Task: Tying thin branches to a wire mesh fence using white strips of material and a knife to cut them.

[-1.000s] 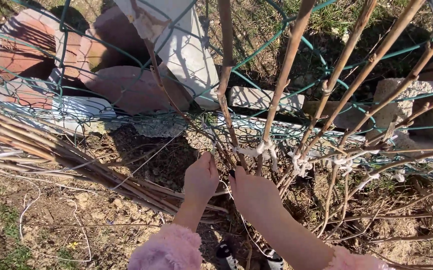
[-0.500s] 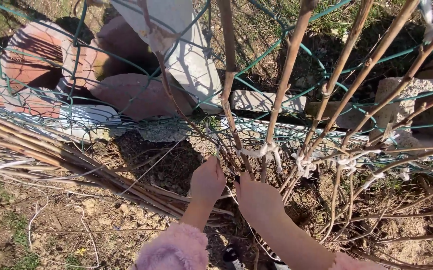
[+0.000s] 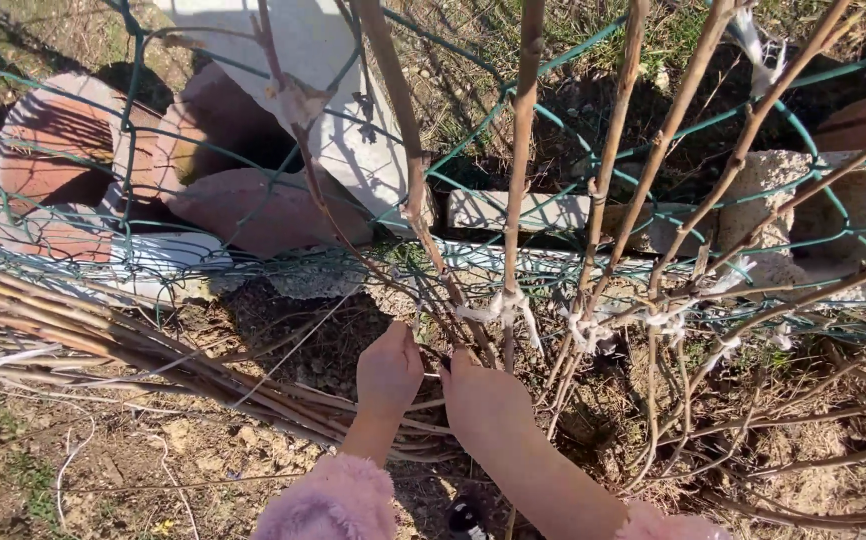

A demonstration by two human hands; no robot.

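Low at centre frame, both hands — left hand (image 3: 389,368), right hand (image 3: 481,398) — were curled shut just below the upright cane (image 3: 423,215). Whether they pinched the white tie (image 3: 501,308) up-right of them — unclear.

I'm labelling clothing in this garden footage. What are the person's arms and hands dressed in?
Both hands are bare: no gloves, rings or watch visible on the left hand or right hand. Fluffy pink sleeves, fleece-like, cover the arms: the left sleeve ends near the wrist, the right sleeve sits higher, leaving the forearm bare.
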